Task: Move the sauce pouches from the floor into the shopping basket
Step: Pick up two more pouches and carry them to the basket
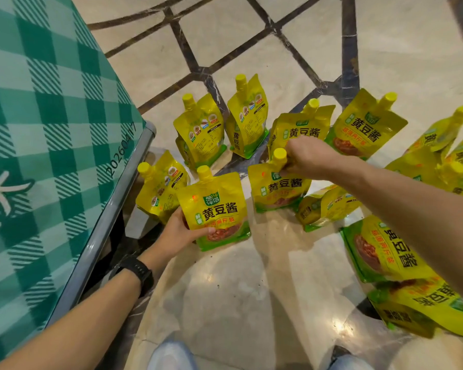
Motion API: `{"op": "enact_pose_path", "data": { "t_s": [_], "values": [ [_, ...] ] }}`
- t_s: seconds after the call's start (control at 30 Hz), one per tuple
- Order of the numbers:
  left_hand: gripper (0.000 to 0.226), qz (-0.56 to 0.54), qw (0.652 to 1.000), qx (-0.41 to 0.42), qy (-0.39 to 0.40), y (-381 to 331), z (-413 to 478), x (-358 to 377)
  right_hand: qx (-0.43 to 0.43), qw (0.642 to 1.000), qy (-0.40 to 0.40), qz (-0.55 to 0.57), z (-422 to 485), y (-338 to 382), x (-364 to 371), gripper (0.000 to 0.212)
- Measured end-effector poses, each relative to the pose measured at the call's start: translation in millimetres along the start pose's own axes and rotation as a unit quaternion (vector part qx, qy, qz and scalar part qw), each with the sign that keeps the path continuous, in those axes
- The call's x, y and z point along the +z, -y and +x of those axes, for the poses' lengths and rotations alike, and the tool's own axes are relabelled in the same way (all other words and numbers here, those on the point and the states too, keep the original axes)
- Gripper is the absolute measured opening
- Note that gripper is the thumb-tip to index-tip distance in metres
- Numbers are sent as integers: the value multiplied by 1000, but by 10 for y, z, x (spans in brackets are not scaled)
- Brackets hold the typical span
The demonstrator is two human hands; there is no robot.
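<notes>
Item 1, nearest us: blue-jeaned knees at the bottom edge, over a glossy cream floor with dark inlaid lines.

Item 2: a left forearm wearing a black watch; the left hand grips the lower left edge of a yellow sauce pouch, thumb curled over the printed front, the other fingers out of sight behind it; the pouch is upright, label towards us; we cannot tell whether its base touches the floor.

Item 3, at right: two flat pouches lying label up and overlapping, partly hidden under the right forearm.

Item 4: a toppled pouch on its side, just right of the middle.

Item 5: the right hand pinches the neck of a second upright pouch just beneath its yellow cap, fingers curled in; this pouch stands on the floor.

Item 6, at left: a back-facing pouch standing beside a grey metal rail that edges a green checked fabric panel; we cannot tell whether this is the shopping basket.

Item 7, farther: a rear row of four standing pouches; two show their backs, two their fronts.

Item 8, far right: a leaning cluster of pouches; count unclear.
</notes>
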State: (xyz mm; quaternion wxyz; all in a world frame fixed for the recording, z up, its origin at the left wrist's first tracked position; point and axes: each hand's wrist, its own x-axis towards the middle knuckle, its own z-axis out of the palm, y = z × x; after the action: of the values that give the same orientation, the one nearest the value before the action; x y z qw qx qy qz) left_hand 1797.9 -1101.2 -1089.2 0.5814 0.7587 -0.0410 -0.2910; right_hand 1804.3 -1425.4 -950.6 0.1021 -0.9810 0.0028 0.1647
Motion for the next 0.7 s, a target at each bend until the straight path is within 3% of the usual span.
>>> {"op": "enact_pose_path", "data": {
  "t_s": [0.13,0.2,0.33,0.47,0.53,0.6,0.7],
  "values": [
    [88,-4,1000,-21,14,16,-33,-170,-40,998,36,22,8,151,-188,22],
    [78,0,999,-33,18,56,-50,-212,-44,996,67,46,10,229,-246,17],
    [60,-20,998,-51,31,105,-95,-180,-45,988,123,78,-7,380,8,39],
    [56,-46,997,-57,35,174,-161,-171,-11,982,82,168,-126,268,339,20],
    [61,-55,997,-53,30,181,-170,-164,24,965,35,260,-196,169,465,19],
    [82,-58,997,-53,26,174,-164,-171,74,938,-4,339,-298,138,604,34],
    [100,-57,997,-53,21,159,-149,-202,143,853,-46,499,-437,198,799,46]
  ]
}}
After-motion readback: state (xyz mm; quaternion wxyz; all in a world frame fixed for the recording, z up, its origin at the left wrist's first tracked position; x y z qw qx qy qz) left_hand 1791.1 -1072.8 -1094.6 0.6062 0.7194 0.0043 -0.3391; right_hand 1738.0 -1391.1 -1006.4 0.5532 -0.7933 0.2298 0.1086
